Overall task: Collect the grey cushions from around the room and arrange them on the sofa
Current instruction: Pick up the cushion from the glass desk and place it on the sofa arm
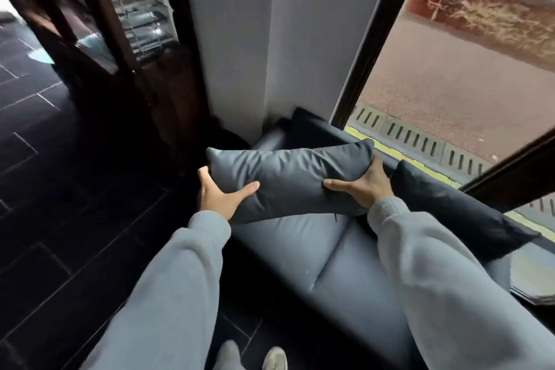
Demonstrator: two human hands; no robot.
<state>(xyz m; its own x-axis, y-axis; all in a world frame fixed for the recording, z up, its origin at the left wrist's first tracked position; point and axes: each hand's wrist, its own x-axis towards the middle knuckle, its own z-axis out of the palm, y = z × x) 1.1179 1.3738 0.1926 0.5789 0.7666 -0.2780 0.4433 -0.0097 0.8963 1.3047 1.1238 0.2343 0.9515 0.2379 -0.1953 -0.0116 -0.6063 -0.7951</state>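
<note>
Holding: one grey cushion (288, 182), above sofa (354, 273) seat, left hand (222, 194) and right hand (365, 185) clamped on its ends; risk: slick cover sliding off seat if set near front edge

Sofa seat (300, 252) lies open; dark cushion (456, 207) blocks its backrest side.
</note>
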